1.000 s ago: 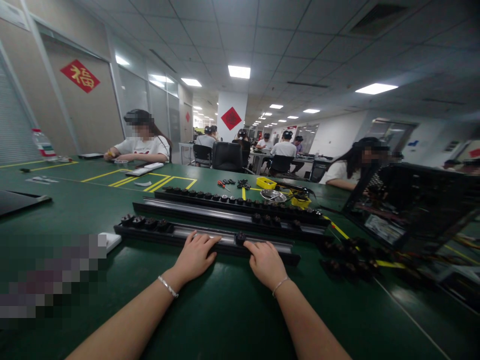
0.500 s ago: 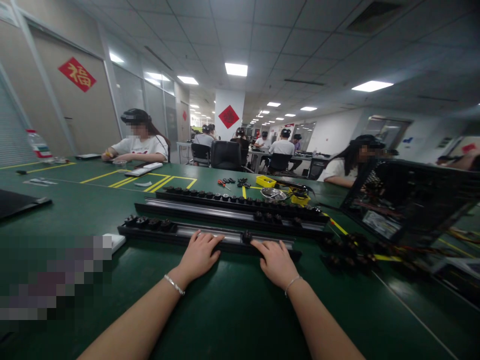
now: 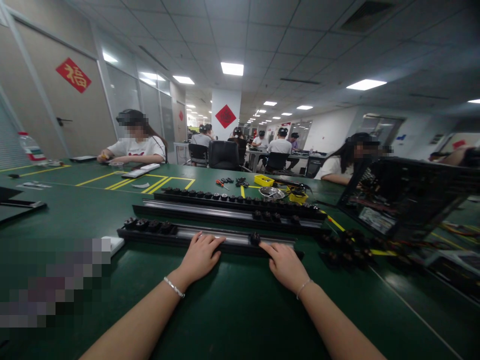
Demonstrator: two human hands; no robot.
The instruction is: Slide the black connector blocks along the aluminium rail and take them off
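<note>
A long black channel rail (image 3: 210,233) with a shiny metal inside lies across the table in front of me. My left hand (image 3: 202,254) rests on its near edge, fingers stretched out and holding nothing. A small black block, socket-like in shape (image 3: 255,239), sits in the rail's right half. My right hand (image 3: 287,265) is beside it, the extended index fingertip at the block's right side; contact is hard to make out. Several similar black blocks (image 3: 153,225) sit in the rail's left end.
Behind lie a second rail (image 3: 202,212) and a row of black blocks (image 3: 225,197). Loose black pieces (image 3: 345,250) and an open computer case (image 3: 405,195) stand at right. Yellow bins (image 3: 264,180), a metal bowl (image 3: 272,193) and a screwdriver (image 3: 220,184) lie farther back. Co-workers sit opposite.
The single black block has slid to the right along the near rail, and my right hand has moved right with it. My left hand has stayed on the rail.
</note>
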